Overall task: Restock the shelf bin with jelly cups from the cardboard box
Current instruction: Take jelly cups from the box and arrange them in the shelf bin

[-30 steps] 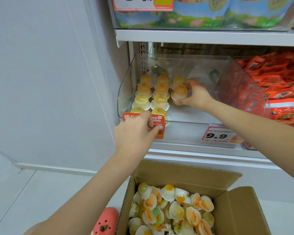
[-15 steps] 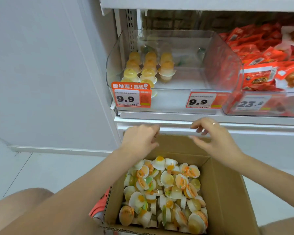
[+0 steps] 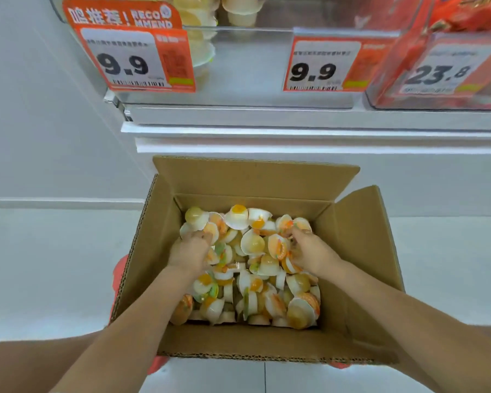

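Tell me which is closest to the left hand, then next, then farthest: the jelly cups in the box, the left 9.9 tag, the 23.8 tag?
1. Jelly cups, touching the left hand.
2. Left 9.9 tag, up on the shelf.
3. 23.8 tag, far right.

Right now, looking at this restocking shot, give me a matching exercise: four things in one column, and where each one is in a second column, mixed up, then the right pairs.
Things:
1. left hand
2. right hand
3. RECOMMEND price tag
4. 23.8 price tag

Places:
A. on the bin of red packets, upper right
B. in the jelly cups on the left side of the cardboard box
C. on the front left of the clear shelf bin
D. in the jelly cups on the box's right side

Pairs: 1-B, 2-D, 3-C, 4-A
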### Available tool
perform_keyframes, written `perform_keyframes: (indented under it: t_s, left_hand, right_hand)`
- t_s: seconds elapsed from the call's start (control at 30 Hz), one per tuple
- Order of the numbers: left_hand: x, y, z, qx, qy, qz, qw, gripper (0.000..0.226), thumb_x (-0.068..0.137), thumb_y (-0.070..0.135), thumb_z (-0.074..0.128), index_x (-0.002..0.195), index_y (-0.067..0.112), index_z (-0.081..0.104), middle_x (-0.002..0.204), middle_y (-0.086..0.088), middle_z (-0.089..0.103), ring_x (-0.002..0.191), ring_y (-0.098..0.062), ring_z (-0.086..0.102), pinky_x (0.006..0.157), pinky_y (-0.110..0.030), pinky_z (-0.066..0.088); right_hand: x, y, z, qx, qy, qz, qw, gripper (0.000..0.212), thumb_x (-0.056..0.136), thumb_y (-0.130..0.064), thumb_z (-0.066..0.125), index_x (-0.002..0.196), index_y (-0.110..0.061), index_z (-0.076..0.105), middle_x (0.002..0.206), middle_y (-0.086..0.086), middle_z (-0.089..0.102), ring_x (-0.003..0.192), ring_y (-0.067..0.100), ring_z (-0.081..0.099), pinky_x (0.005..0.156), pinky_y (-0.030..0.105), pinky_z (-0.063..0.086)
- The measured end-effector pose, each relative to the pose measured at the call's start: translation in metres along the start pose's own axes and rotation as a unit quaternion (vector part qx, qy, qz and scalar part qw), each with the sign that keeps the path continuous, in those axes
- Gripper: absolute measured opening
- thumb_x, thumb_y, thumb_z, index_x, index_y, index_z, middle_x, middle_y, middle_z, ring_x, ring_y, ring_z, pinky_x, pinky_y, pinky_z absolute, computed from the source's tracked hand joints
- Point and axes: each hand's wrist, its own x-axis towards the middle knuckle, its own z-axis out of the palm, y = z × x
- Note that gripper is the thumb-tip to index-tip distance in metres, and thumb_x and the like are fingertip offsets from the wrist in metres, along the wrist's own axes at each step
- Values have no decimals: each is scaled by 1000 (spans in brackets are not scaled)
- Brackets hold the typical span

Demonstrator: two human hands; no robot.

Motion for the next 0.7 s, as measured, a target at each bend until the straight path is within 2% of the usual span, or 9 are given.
perform_keyframes:
  t_s: [0.1,0.17,0.23,0.33,0.43,0.47,0.53,0.63,0.7]
  left_hand:
    - [3,-10,19,-74,17,-16,997,58,82,27,68,131,21,37,135,-1,41,126,-23,39,93,-34,40]
    - [5,-11,22,-91,30,1,995,56,81,32,69,127,20,38,130,-1,41,122,-23,41,91,-32,40]
    - [7,-8,21,-79,58,15,995,56,81,34,68,126,20,38,126,-2,40,118,-23,42,93,-32,40]
    - [7,0,23,-8,85,68,994,55,79,28,71,124,21,42,120,-4,42,114,-23,44,92,-34,41]
    - [12,6,27,100,104,166,976,60,52,16,84,108,20,62,108,-5,57,97,-25,57,77,-35,49]
    - [14,9,25,152,106,202,962,55,54,14,82,106,20,65,111,-5,59,98,-25,58,78,-35,49]
    - [19,15,24,233,89,255,934,41,77,12,65,117,16,60,124,-5,54,114,-27,50,92,-39,41]
    - [34,24,24,250,66,229,938,39,90,7,49,129,10,46,130,-8,44,122,-29,37,100,-41,30]
    - [39,29,27,256,52,214,941,43,90,13,51,133,10,42,135,-11,38,125,-29,33,103,-41,27]
  right_hand:
    - [9,6,10,-2,17,-29,999,46,87,-21,62,129,-23,45,125,1,54,115,21,48,90,36,47]
    - [15,-1,13,-38,38,-96,994,47,89,-23,61,133,-23,44,132,-2,49,123,20,41,97,34,41]
    - [23,-15,18,-93,15,-163,982,50,91,-18,56,138,-21,40,141,-1,42,129,21,35,103,34,36]
    - [40,-32,36,-198,-40,-175,964,59,90,-6,55,143,-17,31,148,8,30,133,30,31,104,38,35]
    - [51,-46,54,-242,-14,-133,961,66,86,-2,59,142,-16,27,144,12,31,129,34,35,99,42,40]
    - [54,-48,59,-235,0,-120,965,64,85,0,58,140,-16,29,141,12,33,128,34,36,98,43,41]
    - [57,-49,63,-172,25,-104,979,62,83,3,60,137,-15,36,137,10,40,127,33,38,96,42,43]
    - [49,-44,56,48,72,-66,994,49,80,-9,67,126,-17,52,125,2,56,115,23,51,89,36,48]
    - [37,-44,44,278,90,29,956,35,80,-15,67,114,-17,61,111,-1,64,102,17,61,85,35,52]
